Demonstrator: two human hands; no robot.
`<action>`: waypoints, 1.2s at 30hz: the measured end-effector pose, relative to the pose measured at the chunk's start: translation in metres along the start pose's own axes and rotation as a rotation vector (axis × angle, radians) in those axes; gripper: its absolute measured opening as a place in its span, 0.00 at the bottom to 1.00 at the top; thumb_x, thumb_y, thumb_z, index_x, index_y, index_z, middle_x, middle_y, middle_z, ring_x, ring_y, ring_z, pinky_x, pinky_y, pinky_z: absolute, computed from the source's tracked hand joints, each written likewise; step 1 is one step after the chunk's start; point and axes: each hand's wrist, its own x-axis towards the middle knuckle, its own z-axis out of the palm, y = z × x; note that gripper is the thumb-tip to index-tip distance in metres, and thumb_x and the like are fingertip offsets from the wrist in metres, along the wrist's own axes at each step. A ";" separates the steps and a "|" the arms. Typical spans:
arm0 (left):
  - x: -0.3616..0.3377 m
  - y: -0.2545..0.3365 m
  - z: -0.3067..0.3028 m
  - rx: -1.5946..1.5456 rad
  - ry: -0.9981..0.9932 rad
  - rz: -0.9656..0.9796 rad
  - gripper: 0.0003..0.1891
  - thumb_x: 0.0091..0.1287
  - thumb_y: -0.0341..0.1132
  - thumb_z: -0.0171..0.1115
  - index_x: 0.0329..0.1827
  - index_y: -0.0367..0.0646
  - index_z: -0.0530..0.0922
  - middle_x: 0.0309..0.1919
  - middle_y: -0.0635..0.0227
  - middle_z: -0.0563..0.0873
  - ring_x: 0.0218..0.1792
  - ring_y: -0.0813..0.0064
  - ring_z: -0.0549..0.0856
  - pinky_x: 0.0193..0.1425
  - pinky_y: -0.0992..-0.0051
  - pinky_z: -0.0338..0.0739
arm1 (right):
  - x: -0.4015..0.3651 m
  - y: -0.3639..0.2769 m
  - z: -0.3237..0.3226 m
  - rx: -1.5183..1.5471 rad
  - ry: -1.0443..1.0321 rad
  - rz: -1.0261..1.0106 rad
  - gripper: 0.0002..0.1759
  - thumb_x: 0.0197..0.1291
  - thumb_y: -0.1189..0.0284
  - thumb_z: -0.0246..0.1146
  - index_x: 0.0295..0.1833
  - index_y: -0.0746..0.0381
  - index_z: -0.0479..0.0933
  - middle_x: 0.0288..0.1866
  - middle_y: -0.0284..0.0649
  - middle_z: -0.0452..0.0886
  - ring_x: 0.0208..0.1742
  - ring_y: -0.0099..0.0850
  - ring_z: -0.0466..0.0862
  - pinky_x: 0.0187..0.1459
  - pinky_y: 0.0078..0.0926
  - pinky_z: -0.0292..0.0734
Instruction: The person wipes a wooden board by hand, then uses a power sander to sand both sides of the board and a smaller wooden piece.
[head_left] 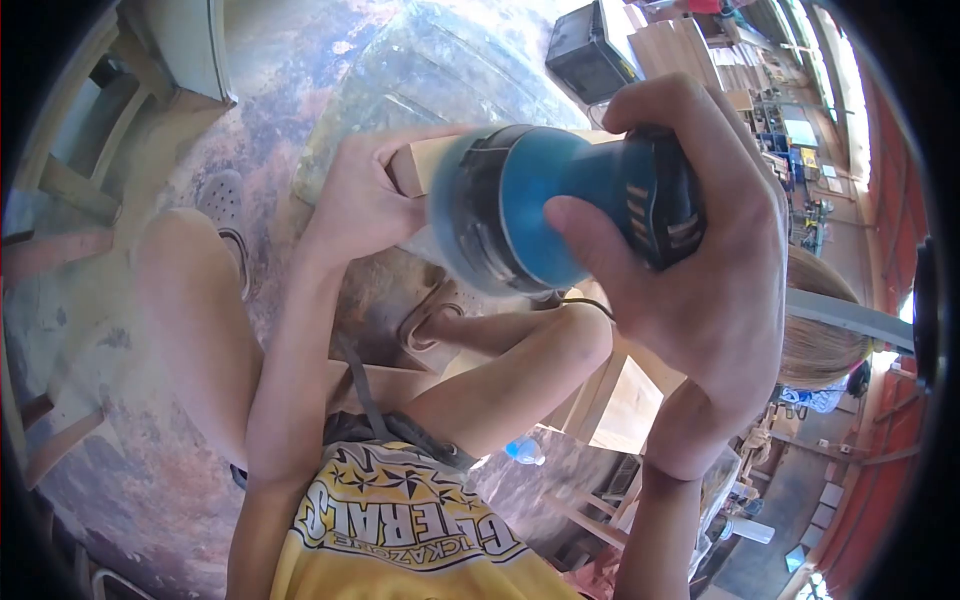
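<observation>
My right hand (705, 220) is wrapped over the top of a blue and black power sander (545, 205), thumb along its near side. Its round, blurred lower end faces left, against or close to a pale wooden piece (408, 172). My left hand (360, 195) grips that wooden piece, thumb below and fingers stretched over the top. The sander hides much of the wood. A dark cord (590, 304) shows just below the sander, near my knee.
My legs are spread beneath the work, with sandals (222, 200) on the floor. A black crate (590, 55) and stacked boards (675, 55) stand at the upper right. Wooden frames (75, 195) are at the left. A plastic bottle (525, 451) lies below my knee. A person's head (825, 315) shows at the right.
</observation>
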 end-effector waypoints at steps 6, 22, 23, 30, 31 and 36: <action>0.000 -0.001 -0.002 0.118 0.021 -0.037 0.27 0.57 0.23 0.77 0.63 0.33 0.85 0.50 0.66 0.92 0.48 0.82 0.87 0.55 0.77 0.82 | 0.007 0.008 -0.001 -0.011 -0.036 0.048 0.25 0.48 0.75 0.79 0.52 0.60 0.78 0.35 0.36 0.78 0.35 0.24 0.77 0.40 0.23 0.75; -0.001 0.007 0.005 0.130 0.018 0.019 0.25 0.58 0.22 0.75 0.61 0.38 0.87 0.46 0.69 0.93 0.45 0.87 0.86 0.50 0.79 0.82 | 0.010 -0.007 -0.004 0.067 -0.081 0.019 0.23 0.52 0.77 0.77 0.53 0.62 0.76 0.39 0.36 0.79 0.38 0.24 0.77 0.44 0.22 0.74; -0.001 0.006 0.004 0.135 0.034 -0.036 0.25 0.57 0.22 0.76 0.61 0.38 0.87 0.46 0.69 0.94 0.44 0.87 0.85 0.50 0.79 0.82 | 0.014 -0.010 -0.005 0.050 -0.094 0.012 0.23 0.52 0.78 0.76 0.53 0.62 0.76 0.39 0.36 0.79 0.38 0.24 0.77 0.44 0.21 0.74; 0.001 0.000 0.010 -0.033 0.125 0.169 0.25 0.52 0.22 0.75 0.57 0.46 0.90 0.30 0.56 0.90 0.34 0.83 0.85 0.43 0.73 0.81 | 0.009 -0.007 -0.009 0.055 -0.113 -0.055 0.24 0.51 0.79 0.76 0.54 0.62 0.76 0.41 0.36 0.79 0.39 0.24 0.77 0.44 0.22 0.74; 0.000 0.006 0.007 0.051 0.103 0.129 0.25 0.52 0.23 0.75 0.57 0.46 0.90 0.32 0.56 0.91 0.35 0.82 0.86 0.43 0.73 0.82 | 0.012 -0.011 -0.010 0.042 -0.123 -0.015 0.24 0.51 0.79 0.76 0.54 0.62 0.76 0.41 0.36 0.79 0.39 0.24 0.77 0.44 0.22 0.74; 0.002 0.002 0.007 0.140 0.058 0.008 0.24 0.54 0.25 0.77 0.57 0.46 0.89 0.39 0.54 0.93 0.40 0.74 0.92 0.46 0.72 0.83 | 0.006 0.003 -0.011 0.036 -0.112 0.020 0.24 0.53 0.78 0.76 0.55 0.63 0.76 0.42 0.36 0.79 0.39 0.23 0.77 0.44 0.21 0.73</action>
